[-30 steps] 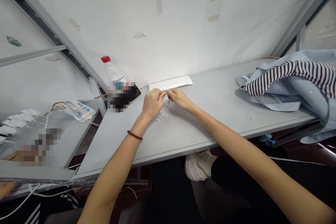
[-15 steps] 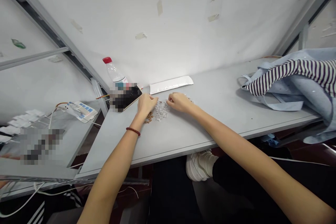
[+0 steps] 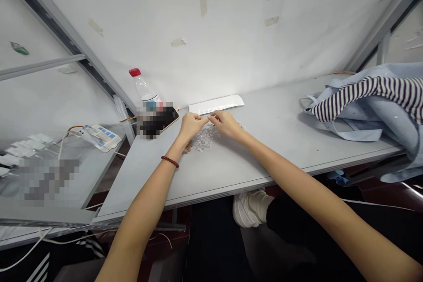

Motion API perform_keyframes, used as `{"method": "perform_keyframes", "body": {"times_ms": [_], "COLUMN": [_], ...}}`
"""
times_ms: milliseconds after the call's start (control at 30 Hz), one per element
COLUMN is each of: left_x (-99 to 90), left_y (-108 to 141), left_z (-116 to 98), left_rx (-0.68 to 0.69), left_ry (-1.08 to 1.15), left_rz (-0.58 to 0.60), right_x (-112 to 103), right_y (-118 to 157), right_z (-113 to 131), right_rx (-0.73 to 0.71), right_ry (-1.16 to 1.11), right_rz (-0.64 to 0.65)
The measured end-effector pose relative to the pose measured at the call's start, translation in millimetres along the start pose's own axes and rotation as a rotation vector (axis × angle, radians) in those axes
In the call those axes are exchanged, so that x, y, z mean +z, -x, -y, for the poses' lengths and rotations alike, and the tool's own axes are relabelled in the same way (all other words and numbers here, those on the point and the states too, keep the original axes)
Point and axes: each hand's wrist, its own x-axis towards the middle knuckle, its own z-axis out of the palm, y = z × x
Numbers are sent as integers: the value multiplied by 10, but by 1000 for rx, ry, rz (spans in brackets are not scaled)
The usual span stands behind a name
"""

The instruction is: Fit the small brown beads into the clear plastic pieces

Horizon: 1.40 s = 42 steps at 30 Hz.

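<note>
The left hand's (image 3: 191, 126) fingertips meet the right hand's (image 3: 228, 124) (whether they pinch anything, I cannot tell). Just below, clear plastic bits (image 3: 203, 142) lie heaped on the grey tabletop (image 3: 211, 174), small brown pieces (image 3: 187, 147) beside them, nearer the left wrist.

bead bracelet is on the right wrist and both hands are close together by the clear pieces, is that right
Wrong side: the head view shows the bead bracelet on the left wrist. The left hand and right hand are indeed close together by the clear pieces.
</note>
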Motion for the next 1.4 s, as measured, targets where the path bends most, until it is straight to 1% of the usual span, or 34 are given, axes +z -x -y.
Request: {"method": "perform_keyframes", "body": {"times_ms": [67, 133, 200, 367, 433, 500, 567, 600, 667, 733, 800, 833, 900, 967, 1033, 1067, 1167, 1267, 1400], "left_x": [-64, -106, -120, -107, -121, -161, -223, -257, -314, -342, -333, -317, -272, -225, -189, -177, -165, -170, -166], "left_y": [50, 86, 104, 121, 119, 99, 62, 43, 11, -5, -6, -1, 15, 36, 56, 64, 74, 75, 72], "left_z": [-46, -58, -45, -53, -89, -114, -109, -97, -64, -39, -34, -37, -43, -38, -16, -1, 35, 37, 23], "left_rx": [45, 44, 19, -9, -76, -188, -299, -341, -397, -440, -471, -478, -466, -440, -420, -415, -400, -391, -401], "left_ry": [144, 235, 286, 334, 425, 629, 894, 1016, 1186, 1246, 1223, 1175, 1001, 773, 587, 528, 445, 426, 383], "left_rz": [105, 178, 198, 219, 260, 293, 307, 302, 289, 277, 265, 254, 211, 187, 201, 223, 261, 257, 269], "right_x": [-15, -29, -35, -24, -20, -12, 5, 18, 50, 77, 84, 79, 55, 33, 28, 34, 68, 82, 59], "right_y": [-15, -20, -19, -29, -43, -58, -69, -70, -67, -58, -56, -60, -77, -99, -112, -111, -83, -47, -33], "right_z": [-8, -7, -3, -14, -30, -48, -64, -72, -86, -100, -118, -129, -155, -185, -210, -217, -215, -189, -153], "right_rx": [-23, -53, -54, 6, -1, -23, -63, -92, -156, -205, -222, -221, -203, -191, -199, -206, -167, -88, -56], "right_ry": [-202, -358, -446, -599, -623, -573, -431, -339, -158, -29, 39, 57, 72, 82, 111, 136, 234, 317, 359], "right_rz": [10, 50, 62, 24, 19, -32, -96, -106, -77, -7, 44, 55, 46, 33, 55, 75, 133, 178, 210]}}
